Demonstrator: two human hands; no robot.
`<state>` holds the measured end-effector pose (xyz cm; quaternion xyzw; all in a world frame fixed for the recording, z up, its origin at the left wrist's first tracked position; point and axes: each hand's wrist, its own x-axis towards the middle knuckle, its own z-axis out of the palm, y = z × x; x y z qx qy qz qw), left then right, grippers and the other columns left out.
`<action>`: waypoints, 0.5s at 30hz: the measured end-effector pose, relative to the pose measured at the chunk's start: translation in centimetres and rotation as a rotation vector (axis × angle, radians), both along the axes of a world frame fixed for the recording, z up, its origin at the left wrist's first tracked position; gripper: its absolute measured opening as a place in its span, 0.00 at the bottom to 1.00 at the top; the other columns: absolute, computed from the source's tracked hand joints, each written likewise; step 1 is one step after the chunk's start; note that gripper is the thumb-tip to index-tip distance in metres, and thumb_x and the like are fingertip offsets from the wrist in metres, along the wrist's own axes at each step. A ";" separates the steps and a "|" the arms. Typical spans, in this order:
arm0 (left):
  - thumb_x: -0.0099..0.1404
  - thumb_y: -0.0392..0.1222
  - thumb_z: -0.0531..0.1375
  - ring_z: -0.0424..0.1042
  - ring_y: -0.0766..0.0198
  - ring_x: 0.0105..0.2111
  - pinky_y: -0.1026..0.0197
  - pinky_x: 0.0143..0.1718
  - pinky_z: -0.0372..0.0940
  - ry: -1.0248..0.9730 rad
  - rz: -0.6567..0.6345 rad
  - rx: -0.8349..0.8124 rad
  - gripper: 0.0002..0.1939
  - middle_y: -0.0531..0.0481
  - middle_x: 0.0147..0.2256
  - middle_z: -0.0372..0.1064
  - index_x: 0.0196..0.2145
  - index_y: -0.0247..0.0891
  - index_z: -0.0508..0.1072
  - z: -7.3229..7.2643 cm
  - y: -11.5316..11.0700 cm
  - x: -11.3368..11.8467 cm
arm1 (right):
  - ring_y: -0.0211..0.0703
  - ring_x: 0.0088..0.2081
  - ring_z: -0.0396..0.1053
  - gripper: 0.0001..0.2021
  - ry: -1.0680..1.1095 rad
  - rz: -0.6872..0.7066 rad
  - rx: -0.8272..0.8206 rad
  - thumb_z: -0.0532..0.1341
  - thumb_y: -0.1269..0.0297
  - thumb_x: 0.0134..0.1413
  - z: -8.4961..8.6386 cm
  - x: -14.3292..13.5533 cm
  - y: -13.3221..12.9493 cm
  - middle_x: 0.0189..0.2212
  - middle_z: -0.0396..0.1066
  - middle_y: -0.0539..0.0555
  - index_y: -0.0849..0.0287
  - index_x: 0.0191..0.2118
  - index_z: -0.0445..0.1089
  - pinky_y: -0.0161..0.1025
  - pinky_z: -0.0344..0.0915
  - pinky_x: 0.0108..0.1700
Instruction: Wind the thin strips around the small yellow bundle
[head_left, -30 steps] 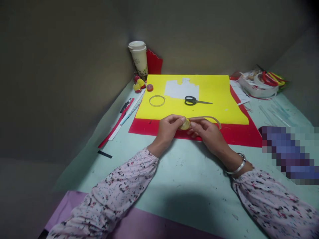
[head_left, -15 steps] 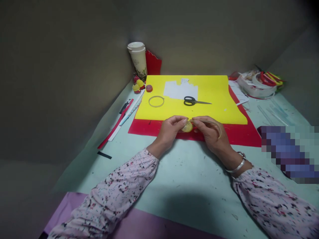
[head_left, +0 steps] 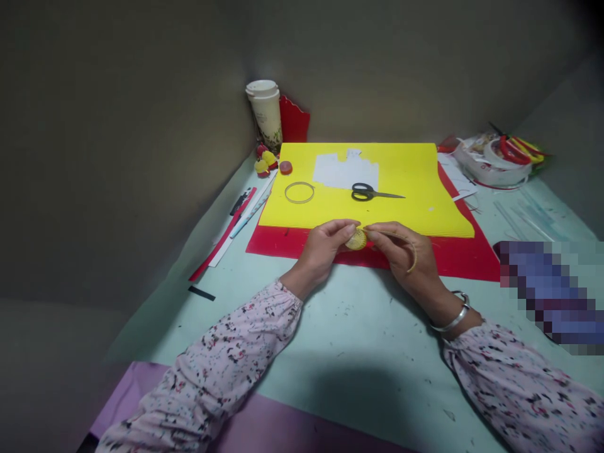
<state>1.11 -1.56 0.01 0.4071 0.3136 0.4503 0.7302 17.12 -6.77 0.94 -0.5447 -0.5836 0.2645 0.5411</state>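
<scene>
Just nearer the wearer than the scissors (head_left: 372, 193), the fingers of the left hand (head_left: 321, 251) pinch a round yellow disc (head_left: 357, 239). Beside it, the right hand (head_left: 410, 258) grips a thin curved strip (head_left: 414, 255) in its fingers. Left of the scissors, a coiled ring (head_left: 299, 192) lies on yellow sheets (head_left: 406, 163).
</scene>
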 end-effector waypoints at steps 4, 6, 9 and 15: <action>0.54 0.44 0.73 0.74 0.64 0.36 0.55 0.46 0.66 -0.017 0.009 -0.007 0.14 0.45 0.38 0.77 0.37 0.36 0.80 -0.1 0.1 0.0 | 0.49 0.42 0.77 0.07 -0.046 0.025 0.059 0.66 0.56 0.59 -0.3 0.1 0.0 0.40 0.80 0.54 0.49 0.39 0.79 0.51 0.73 0.49; 0.53 0.44 0.73 0.74 0.63 0.36 0.55 0.46 0.67 -0.018 0.021 -0.019 0.14 0.44 0.38 0.78 0.36 0.36 0.81 -0.1 0.1 0.0 | 0.49 0.43 0.77 0.06 -0.071 0.035 0.089 0.66 0.56 0.60 -0.4 0.2 0.0 0.40 0.80 0.54 0.49 0.40 0.79 0.51 0.74 0.49; 0.51 0.45 0.74 0.73 0.64 0.36 0.56 0.46 0.67 -0.024 0.049 -0.034 0.15 0.44 0.38 0.78 0.35 0.35 0.81 -0.1 0.1 0.0 | 0.47 0.42 0.78 0.06 -0.099 0.039 0.142 0.66 0.58 0.60 -0.7 0.2 0.2 0.39 0.81 0.54 0.49 0.40 0.80 0.50 0.75 0.47; 0.51 0.43 0.74 0.73 0.64 0.36 0.54 0.49 0.65 -0.057 0.072 -0.045 0.15 0.45 0.36 0.77 0.35 0.34 0.81 -0.1 0.0 0.0 | 0.46 0.41 0.78 0.06 -0.120 0.063 0.229 0.66 0.59 0.60 -1.1 0.2 0.4 0.39 0.81 0.54 0.50 0.41 0.81 0.48 0.76 0.45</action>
